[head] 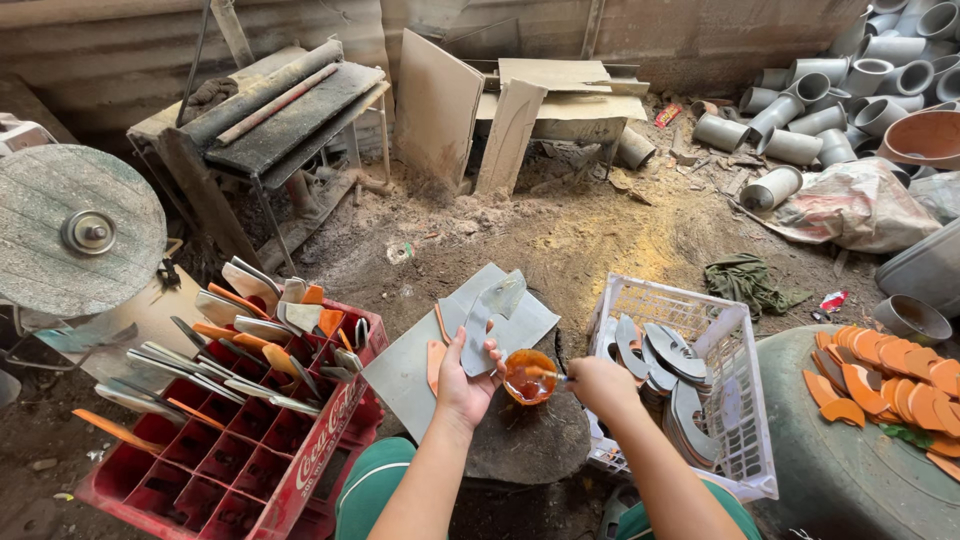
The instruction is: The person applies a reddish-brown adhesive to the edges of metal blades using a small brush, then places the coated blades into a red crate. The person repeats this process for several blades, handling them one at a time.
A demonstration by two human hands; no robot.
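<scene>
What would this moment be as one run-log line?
left hand: holds grey piece | right hand: holds brush in orange bowl | white basket: grey pieces

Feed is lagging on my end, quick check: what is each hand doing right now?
Left hand: closed on a curved grey piece, held upright.
Right hand: fingers closed on a thin tool dipped in the small orange bowl.

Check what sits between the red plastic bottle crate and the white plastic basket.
Head view: a flat grey slab, the left hand holding a curved grey piece, and a small bowl of orange liquid.
</scene>
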